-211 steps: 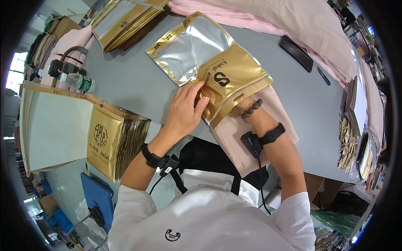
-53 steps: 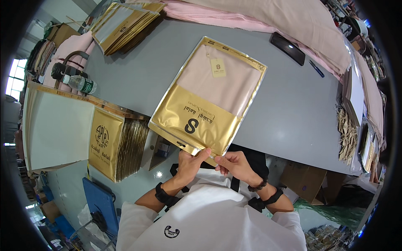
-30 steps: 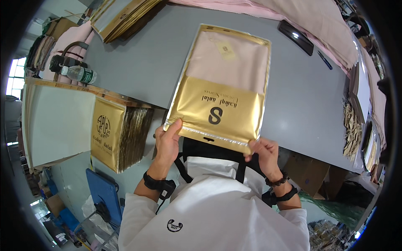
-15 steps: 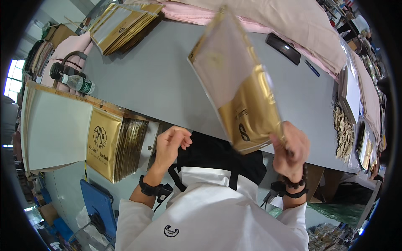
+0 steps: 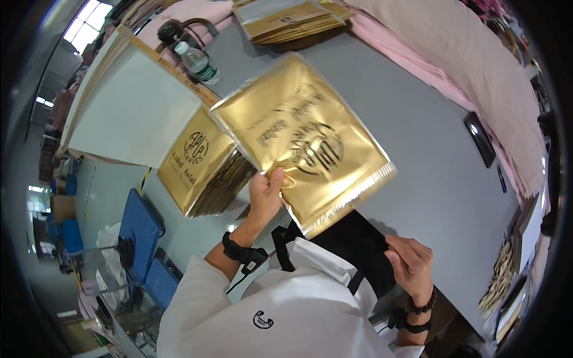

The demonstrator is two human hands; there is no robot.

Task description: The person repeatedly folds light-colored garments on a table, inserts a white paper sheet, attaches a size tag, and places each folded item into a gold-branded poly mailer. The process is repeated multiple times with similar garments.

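My left hand (image 5: 267,194) grips a gold foil package (image 5: 307,140) by its left edge and holds it tilted over the grey table (image 5: 418,167), printed gold face upward. It partly overlaps a stack of similar gold bags (image 5: 203,167), which sits beside a white board at the table's left. My right hand (image 5: 410,265) is empty, with loosely curled fingers apart, by the table's front edge, to the right of the package.
A plastic bottle (image 5: 198,62) stands at back left. More gold bags (image 5: 289,24) are piled at the back. Pale pink fabric (image 5: 453,71) lines the far side, with a phone (image 5: 480,140) and pen (image 5: 501,178) nearby. A blue platform trolley (image 5: 137,232) is on the floor.
The package has been flipped from its pink-windowed face to all gold and swung leftward into my left hand. My right hand has let go. The view has turned toward the left.
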